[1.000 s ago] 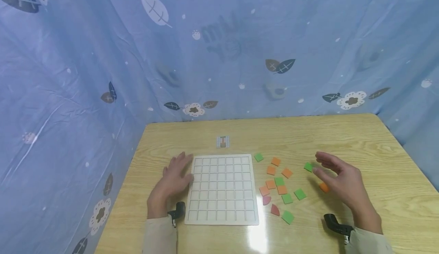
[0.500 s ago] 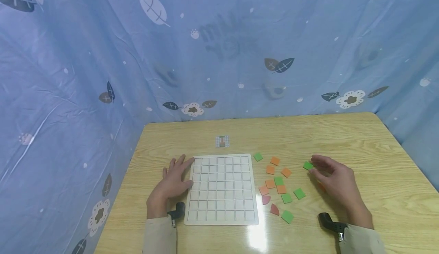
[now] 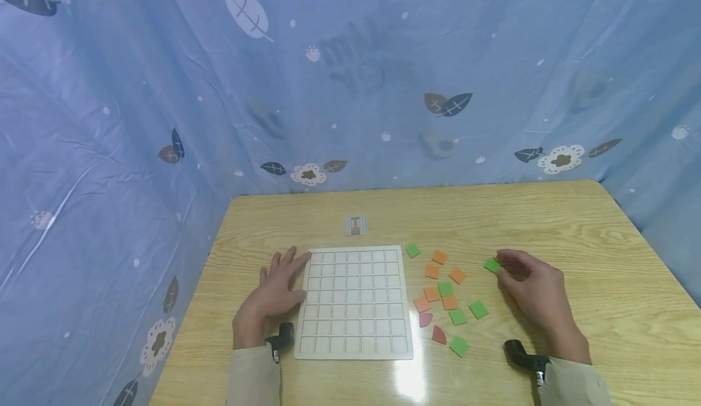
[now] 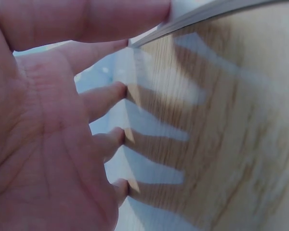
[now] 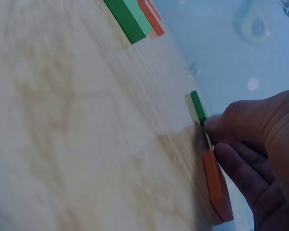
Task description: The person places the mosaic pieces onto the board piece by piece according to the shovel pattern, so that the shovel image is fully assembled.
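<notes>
- My bench [image 3: 465, 211]: smooth, glossy, wood-grained
- Grid board [image 3: 353, 356]: smooth, matt
- Tiles [image 3: 479, 310] near me: smooth, flat-finished
- My sleeves [image 3: 254, 377]: matt cloth
- Curtain [image 3: 339, 138] facing me: creased, faintly shiny

Compared with 1 second ago, the right hand [image 3: 533, 293] is farther left, at the green tile [image 3: 491, 265]; the left hand's [image 3: 272, 293] fingers spread wider.

The off-white board [image 3: 353, 312] is ruled in squares. The tiles [image 3: 459, 347] are coloured green or orange, the quarter-round pieces [image 3: 439, 335] red and pinkish. The table [image 3: 613, 296] is streaked with yellowish wood grain; the blue curtain [image 3: 350, 138] is printed with leaves [image 3: 457, 104] and white flowers [image 3: 561, 161].
</notes>
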{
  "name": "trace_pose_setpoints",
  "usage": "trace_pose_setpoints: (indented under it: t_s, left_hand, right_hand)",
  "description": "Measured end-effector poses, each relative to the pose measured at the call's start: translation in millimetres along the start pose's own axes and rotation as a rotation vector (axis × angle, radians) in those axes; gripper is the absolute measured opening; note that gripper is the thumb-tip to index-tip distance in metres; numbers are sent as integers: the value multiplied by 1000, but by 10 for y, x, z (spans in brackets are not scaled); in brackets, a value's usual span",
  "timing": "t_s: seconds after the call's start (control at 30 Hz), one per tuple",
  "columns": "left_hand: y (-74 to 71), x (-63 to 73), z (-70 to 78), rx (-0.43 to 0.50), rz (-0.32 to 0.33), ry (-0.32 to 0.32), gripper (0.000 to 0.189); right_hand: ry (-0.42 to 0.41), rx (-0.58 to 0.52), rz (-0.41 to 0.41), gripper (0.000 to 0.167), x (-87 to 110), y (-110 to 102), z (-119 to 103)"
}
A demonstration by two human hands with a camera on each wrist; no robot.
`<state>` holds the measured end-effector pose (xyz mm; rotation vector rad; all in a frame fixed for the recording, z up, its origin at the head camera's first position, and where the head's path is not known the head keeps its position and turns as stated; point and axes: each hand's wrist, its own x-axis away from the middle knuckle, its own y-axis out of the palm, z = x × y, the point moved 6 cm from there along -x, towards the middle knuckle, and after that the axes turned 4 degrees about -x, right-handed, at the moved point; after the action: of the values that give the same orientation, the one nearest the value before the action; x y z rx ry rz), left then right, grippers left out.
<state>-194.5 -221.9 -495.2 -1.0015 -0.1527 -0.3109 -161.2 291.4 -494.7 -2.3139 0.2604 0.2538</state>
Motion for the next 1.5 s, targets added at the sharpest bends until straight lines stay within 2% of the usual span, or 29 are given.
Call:
trace_pose_setpoints:
  t_s: [0.53,0.73,0.87,1.03,1.2,1.5]
  left_hand:
    - [-13,0,-20,23,0,11,89]
    - [-20,-6,-34,29,0,8,90]
    - [-16,-1,-35,40,-2,13,90]
    - [-8,-1,-41,34,5,23,90]
    - [-1,-17,-57,31,9,21,90]
    - [5,-4,-63,44,7,16,91]
  right_hand:
    - [1,31,-1,41,-24,49,-41]
    - [-23,29,-1,40,-27,34,-18]
    - [-34,-20,9,38,-24,-11,-55]
    - [-113,-106,12,38,-57,-25,-275]
    - [-225,-120,22,40,-154,-19,-593]
    - [-261,-218,-57,39,-359,130,-1100]
